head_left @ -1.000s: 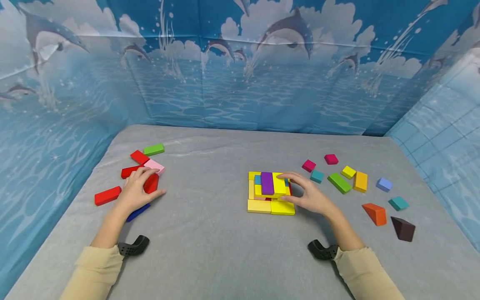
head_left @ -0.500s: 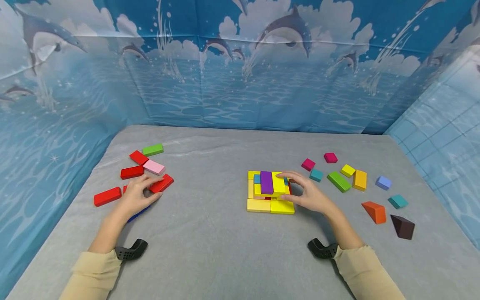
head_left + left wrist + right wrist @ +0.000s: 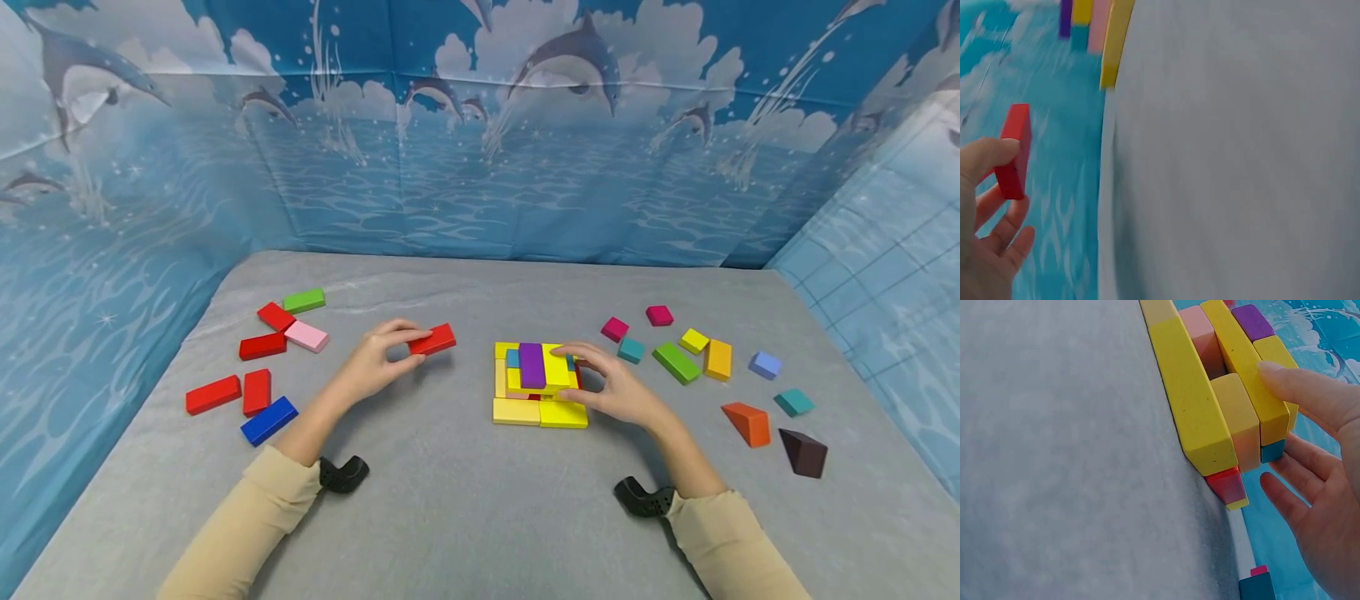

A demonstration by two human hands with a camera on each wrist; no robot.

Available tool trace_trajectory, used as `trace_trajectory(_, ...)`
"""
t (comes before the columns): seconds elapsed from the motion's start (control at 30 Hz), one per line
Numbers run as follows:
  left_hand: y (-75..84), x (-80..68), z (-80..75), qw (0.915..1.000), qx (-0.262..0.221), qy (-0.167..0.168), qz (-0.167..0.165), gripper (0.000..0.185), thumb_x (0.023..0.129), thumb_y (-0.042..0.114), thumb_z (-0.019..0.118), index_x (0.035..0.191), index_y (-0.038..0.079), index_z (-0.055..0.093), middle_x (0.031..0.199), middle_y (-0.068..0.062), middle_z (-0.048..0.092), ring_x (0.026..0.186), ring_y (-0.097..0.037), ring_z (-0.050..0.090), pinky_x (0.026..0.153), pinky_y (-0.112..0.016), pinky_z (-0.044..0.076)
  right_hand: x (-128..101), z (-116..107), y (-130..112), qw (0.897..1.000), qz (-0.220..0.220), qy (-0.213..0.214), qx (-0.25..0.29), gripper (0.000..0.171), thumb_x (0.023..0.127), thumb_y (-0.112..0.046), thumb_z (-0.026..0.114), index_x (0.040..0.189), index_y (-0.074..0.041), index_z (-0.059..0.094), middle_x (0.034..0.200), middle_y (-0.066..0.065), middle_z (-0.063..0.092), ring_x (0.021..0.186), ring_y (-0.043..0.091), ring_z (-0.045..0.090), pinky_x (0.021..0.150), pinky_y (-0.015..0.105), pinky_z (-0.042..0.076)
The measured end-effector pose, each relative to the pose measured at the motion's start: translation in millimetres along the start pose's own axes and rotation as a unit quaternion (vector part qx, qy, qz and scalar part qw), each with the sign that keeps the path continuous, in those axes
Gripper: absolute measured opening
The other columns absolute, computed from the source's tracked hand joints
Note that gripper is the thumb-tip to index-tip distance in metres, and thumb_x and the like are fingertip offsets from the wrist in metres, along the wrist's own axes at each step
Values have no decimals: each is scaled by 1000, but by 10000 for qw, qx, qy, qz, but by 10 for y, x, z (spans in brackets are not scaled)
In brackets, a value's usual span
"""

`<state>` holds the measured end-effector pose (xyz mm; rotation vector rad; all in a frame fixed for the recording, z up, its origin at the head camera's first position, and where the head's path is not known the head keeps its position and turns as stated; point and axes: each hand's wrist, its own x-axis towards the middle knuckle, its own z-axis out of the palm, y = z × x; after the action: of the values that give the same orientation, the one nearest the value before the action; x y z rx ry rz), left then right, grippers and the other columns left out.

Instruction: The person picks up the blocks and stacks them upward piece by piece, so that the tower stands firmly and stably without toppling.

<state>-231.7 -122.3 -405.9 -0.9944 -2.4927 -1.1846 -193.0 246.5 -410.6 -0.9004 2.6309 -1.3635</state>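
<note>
Carrying a red block [image 3: 432, 340] away from the loose pile, the left hand [image 3: 372, 367] now holds it in the air, pinched between thumb and fingers [image 3: 401, 327], just short of the stacked block pile [image 3: 538, 383], where a second ago it was still picking among the reds; it looks bound for the stack. The right hand [image 3: 619, 392] has not moved, its fingers relaxed and straight against the stack's near side. Behind the left fingers lie seven blocks on the worktop [image 3: 450, 492]: four red, one pink, one green, one blue; beyond the right fingers, ten loose pieces.
</note>
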Motion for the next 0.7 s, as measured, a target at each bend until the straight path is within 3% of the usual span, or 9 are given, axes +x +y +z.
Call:
trace_trajectory(0.2,289,399,395,9984,-324,-408,239,34,80,6,69,114,4,64,111,-12,57,102,-24,52,83,-44,47,-2,1,2,10000,-3,16,-1,53,78,-11,72,126,-8,50,131,8,47,119,23,42,98,47,37)
trace_trajectory(0.33,413,584,586,9958,-426,-728,349,33,83,9,66,116,4,63,113,-11,57,105,-23,51,87,-38,46,10,12,10,10000,5,77,24,58,76,-6,73,128,-5,46,130,10,48,118,24,43,97,48,38)
trace_trajectory(0.53,538,744,750,9925,-418,-1110,281,33,86,12,64,117,5,63,114,-9,57,105,-22,50,88,-29,45,30,24,10,9999,-26,154,37,75,74,5,71,136,3,28,131,24,40,118,37,41,93,56,37)
trace_trajectory(0.7,597,803,826,9890,-400,-1415,152,32,86,14,64,117,7,63,115,-8,57,106,-20,49,88,-28,44,24,8,6,9996,-67,119,240,82,77,1,70,142,-4,21,136,21,38,120,35,41,95,54,36)
